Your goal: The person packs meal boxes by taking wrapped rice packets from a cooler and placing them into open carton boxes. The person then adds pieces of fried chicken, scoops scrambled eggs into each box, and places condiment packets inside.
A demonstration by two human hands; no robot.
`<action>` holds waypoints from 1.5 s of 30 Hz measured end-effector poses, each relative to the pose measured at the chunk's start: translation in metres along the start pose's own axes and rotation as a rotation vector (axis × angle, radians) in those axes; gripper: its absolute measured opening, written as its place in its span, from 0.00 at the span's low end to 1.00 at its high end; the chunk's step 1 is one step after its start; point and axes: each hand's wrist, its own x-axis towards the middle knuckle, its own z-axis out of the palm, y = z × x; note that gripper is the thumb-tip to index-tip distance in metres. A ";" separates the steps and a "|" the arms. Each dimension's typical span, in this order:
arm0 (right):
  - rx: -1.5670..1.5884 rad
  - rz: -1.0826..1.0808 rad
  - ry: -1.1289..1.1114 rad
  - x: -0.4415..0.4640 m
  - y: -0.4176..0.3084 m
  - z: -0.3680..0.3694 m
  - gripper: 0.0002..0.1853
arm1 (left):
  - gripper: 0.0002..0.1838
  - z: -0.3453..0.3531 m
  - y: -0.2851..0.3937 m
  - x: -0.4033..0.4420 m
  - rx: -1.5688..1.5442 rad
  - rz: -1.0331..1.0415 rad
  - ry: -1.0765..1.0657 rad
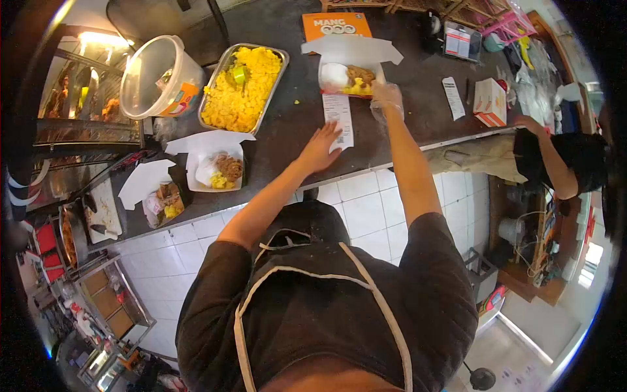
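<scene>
My left hand (320, 147) lies flat on the dark counter with its fingers spread, the fingertips at the edge of a printed receipt (337, 117). In a clear plastic glove, my right hand (388, 98) grips the right side of an open takeaway box (321, 85). White rice (334, 76), brown meat (360, 74) and some yellow scrambled egg (358, 87) fill that box, and its lid (353, 48) is folded back. The glove and the box wall partly hide my right fingertips.
A metal tray of scrambled egg (251, 85) stands at left beside a plastic tub (145, 85). Two open food boxes, one with rice (219, 188) and another (153, 225), sit near the front edge. Rightward are another receipt (453, 98), a small carton (488, 101) and another person (575, 163).
</scene>
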 end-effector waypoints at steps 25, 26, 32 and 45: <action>0.403 0.006 -0.754 -0.254 -0.284 0.078 0.29 | 0.12 -0.200 -0.134 -0.235 0.460 -1.099 0.442; 0.388 0.007 -0.755 -0.252 -0.282 0.097 0.27 | 0.10 -0.200 -0.131 -0.238 0.504 -1.027 0.478; 0.063 -0.265 -0.670 -0.257 -0.219 0.054 0.23 | 0.11 -0.167 -0.084 -0.251 0.224 -0.808 0.524; 0.004 -0.140 -0.035 -0.111 0.059 -0.038 0.22 | 0.11 -0.033 0.015 0.029 -0.154 -0.406 0.266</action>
